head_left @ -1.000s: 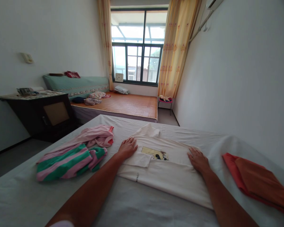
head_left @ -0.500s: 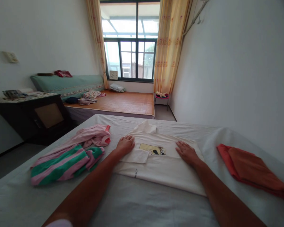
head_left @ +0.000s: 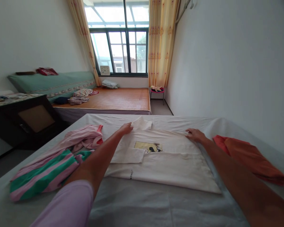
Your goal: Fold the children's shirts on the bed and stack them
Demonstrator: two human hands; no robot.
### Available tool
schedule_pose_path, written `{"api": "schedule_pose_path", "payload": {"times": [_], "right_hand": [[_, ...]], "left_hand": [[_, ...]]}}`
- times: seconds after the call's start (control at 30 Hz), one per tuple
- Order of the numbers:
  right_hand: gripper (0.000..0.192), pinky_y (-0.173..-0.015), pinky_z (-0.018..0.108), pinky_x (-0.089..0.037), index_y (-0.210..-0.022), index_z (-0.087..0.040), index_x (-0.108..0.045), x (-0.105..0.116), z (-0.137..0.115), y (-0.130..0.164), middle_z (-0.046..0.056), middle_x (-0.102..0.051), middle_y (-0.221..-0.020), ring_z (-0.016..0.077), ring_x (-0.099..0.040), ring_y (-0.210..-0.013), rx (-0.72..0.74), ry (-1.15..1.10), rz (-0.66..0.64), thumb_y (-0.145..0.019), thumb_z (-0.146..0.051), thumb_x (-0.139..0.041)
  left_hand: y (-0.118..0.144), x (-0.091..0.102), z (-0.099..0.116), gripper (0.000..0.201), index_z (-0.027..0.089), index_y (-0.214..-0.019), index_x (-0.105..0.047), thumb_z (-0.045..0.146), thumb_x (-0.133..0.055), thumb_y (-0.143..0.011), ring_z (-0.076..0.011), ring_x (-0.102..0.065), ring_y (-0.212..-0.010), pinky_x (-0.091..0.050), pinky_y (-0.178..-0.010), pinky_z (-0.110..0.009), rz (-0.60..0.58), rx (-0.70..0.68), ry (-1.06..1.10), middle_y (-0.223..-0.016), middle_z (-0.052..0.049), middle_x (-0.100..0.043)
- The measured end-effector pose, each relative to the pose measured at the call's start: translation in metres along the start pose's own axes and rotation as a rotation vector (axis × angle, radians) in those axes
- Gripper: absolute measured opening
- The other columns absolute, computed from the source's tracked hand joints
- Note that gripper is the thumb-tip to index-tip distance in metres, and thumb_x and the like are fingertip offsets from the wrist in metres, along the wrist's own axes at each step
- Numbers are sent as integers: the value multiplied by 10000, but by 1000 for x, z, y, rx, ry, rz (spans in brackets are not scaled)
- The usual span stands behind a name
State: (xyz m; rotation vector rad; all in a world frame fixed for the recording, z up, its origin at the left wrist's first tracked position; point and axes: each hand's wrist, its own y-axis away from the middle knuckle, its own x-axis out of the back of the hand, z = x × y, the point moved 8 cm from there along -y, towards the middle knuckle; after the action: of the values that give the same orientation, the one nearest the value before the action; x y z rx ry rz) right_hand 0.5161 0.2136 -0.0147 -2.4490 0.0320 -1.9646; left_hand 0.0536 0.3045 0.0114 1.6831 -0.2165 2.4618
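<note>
A white T-shirt [head_left: 170, 167] lies partly folded on the sheet in front of me, its near side turned over and a yellow-and-black print showing. At its far left edge, beside the sleeve [head_left: 142, 124], my left hand [head_left: 126, 128] has its fingers closed on the cloth. My right hand [head_left: 196, 135] pinches the far edge near the right corner, thumb and fingers together. Left of the shirt is a loose pink and green striped garment [head_left: 54, 170], partly behind my left forearm. A folded orange-red garment [head_left: 253, 159] rests to the right.
The pale sheet [head_left: 142, 205] covers the surface under the clothes. Farther off stand a bed with a brown mat [head_left: 125, 97], a dark cabinet [head_left: 35, 118] at left and a small pink stool [head_left: 157, 90]. A white wall [head_left: 227, 63] runs along the right.
Both hands have moved from lying flat on the shirt to its far edge and closed on the cloth. My left went up and leftward, my right up and rightward. The view has shifted slightly.
</note>
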Motion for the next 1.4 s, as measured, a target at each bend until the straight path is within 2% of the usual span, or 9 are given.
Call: {"api": "schedule_pose_path", "payload": {"times": [0.17, 0.33, 0.43, 0.63, 0.8, 0.93, 1.17, 1.27, 1.4], "right_hand": [[280, -722, 284, -478, -901, -158, -720, 4, -11, -5, 53, -723, -852, 212, -645, -810, 119, -168, -83, -755, -332, -556], [219, -781, 294, -483, -848, -184, -691, 29, -27, 10, 45, -726, -889, 207, -645, -856, 131, -306, 168, -721, -317, -573], [234, -832, 323, -482, -868, -201, -682, 47, -37, 36, 39, -724, -904, 216, -647, -891, 136, -425, 268, -766, -384, -575], [333, -806, 345, -505, -923, -220, -689, 65, -39, 120, 75, -720, -967, 254, -649, -906, 166, -516, 284, -788, -514, -609], [250, -899, 386, -491, -856, -233, -707, 24, -41, 168, 72, -714, -970, 262, -633, -972, 259, -411, 52, -785, -422, -559], [234, -945, 382, -463, -857, -239, -718, 10, -44, 177, 53, -717, -966, 253, -619, -1008, 271, -361, 8, -768, -350, -532], [296, -845, 344, -478, -869, -234, -731, 12, -43, 169, 44, -728, -925, 248, -640, -904, 221, -385, -95, -759, -467, -585], [350, -804, 326, -476, -886, -222, -733, 9, -40, 167, 44, -725, -895, 238, -635, -866, 199, -414, -82, -761, -516, -590], [401, -781, 318, -478, -891, -194, -724, 3, -36, 170, 48, -716, -889, 236, -630, -867, 156, -462, -14, -768, -547, -581]], "left_hand": [[-24, -8, 5, 439, 102, -1166, -602, 289, -606, -769, -256, -591, -1107, -437, -907, -301, 67, 92, 183, -1119, -148, -683], [-24, -4, 23, 278, 83, -896, -675, 293, -649, -715, -214, -655, -707, -490, -647, -286, 22, 75, 456, -670, -41, -663], [-8, 20, 34, 334, 92, -957, -658, 334, -638, -727, -171, -628, -635, -492, -605, -268, 27, -4, 612, -690, -23, -653], [87, 67, 31, 377, 122, -1020, -652, 358, -649, -725, -184, -631, -794, -499, -733, -281, -80, -342, 716, -877, -31, -685], [184, 29, 10, 328, 177, -1035, -678, 295, -614, -736, -222, -609, -985, -444, -936, -308, -244, -417, 320, -1017, -38, -689], [220, 13, 22, 386, 203, -1116, -670, 320, -629, -751, -229, -547, -1131, -385, -1018, -302, -266, -524, 226, -1212, -81, -607], [203, 24, 45, 241, 182, -896, -709, 347, -555, -810, -207, -609, -936, -449, -901, -301, -274, -514, 297, -972, -66, -680], [175, 30, 32, 310, 150, -889, -675, 426, -593, -773, -194, -608, -807, -482, -762, -284, -125, -352, 424, -816, -35, -677], [154, 15, 2, 533, 135, -1002, -641, 546, -688, -667, -192, -618, -748, -485, -655, -264, -32, -67, 518, -751, -15, -660]]}}
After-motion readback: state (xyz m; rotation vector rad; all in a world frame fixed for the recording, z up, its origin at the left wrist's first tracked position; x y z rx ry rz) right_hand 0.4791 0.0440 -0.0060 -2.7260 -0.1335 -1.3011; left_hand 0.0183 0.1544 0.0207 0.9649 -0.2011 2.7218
